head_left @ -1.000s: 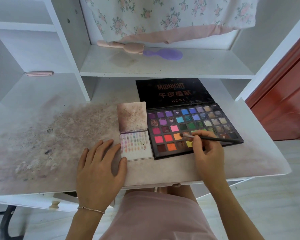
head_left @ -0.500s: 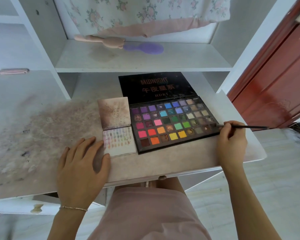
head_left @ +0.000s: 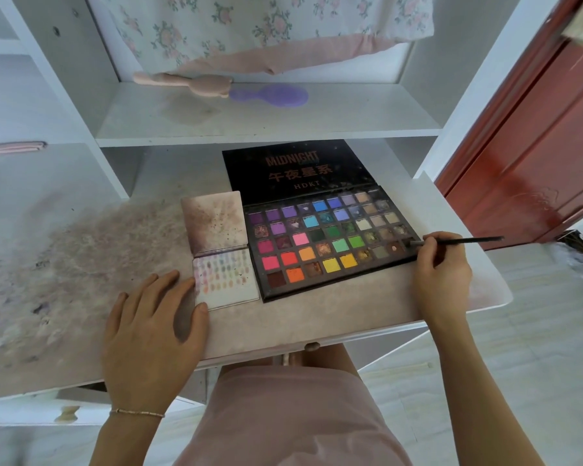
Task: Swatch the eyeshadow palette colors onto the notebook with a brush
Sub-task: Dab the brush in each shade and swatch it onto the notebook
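An open black eyeshadow palette (head_left: pixel 330 240) with several coloured pans lies on the desk, its lid flat behind it. Left of it lies a small open notebook (head_left: pixel 228 280); its lower page carries rows of pale colour swatches. My right hand (head_left: pixel 441 274) pinches a thin dark brush (head_left: pixel 465 241) at the palette's right edge, and the brush tip rests on a dark pan in the far-right column. My left hand (head_left: pixel 152 327) lies flat on the desk, fingers straight, with the thumb and forefinger touching the notebook's lower left corner.
The desk top (head_left: pixel 81 264) is stained with powder on its left side. On the shelf above lie a pink brush (head_left: pixel 182 80) and a purple hairbrush (head_left: pixel 273 95). Floral cloth (head_left: pixel 249 25) hangs at the back. A red door (head_left: pixel 535 156) stands at the right.
My right hand carried the brush from the yellow pans near the palette's front to the far-right column. The left hand stayed by the notebook.
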`<state>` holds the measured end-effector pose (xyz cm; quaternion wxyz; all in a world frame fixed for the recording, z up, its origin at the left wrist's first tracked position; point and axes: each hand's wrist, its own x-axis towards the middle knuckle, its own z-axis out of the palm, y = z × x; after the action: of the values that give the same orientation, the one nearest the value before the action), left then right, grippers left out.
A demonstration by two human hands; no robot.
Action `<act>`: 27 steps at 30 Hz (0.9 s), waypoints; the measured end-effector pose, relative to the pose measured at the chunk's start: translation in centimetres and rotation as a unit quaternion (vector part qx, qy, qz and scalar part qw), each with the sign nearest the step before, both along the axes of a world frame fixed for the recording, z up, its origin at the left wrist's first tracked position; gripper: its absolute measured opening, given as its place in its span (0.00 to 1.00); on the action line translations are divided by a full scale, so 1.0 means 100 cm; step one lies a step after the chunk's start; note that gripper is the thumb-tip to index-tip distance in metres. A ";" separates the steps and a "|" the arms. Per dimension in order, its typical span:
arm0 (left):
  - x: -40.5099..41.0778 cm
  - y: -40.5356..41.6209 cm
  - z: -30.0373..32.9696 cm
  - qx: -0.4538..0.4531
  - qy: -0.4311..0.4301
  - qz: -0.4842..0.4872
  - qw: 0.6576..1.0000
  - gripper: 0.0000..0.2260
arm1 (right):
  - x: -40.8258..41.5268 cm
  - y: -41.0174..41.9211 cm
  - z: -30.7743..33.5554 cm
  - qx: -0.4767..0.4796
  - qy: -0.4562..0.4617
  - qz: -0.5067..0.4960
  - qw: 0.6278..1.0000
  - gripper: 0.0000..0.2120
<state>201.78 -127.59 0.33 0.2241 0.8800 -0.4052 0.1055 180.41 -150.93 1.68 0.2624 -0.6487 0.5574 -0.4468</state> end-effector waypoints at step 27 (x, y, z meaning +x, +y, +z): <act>0.002 0.000 -0.003 0.001 -0.012 0.001 1.000 0.21 | 0.078 0.083 0.004 -0.007 -0.117 0.294 0.948 0.09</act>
<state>201.96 -127.62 0.00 0.2182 0.8794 -0.4070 0.1155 188.24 -142.60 2.05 0.4414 -0.7288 0.3041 -0.4261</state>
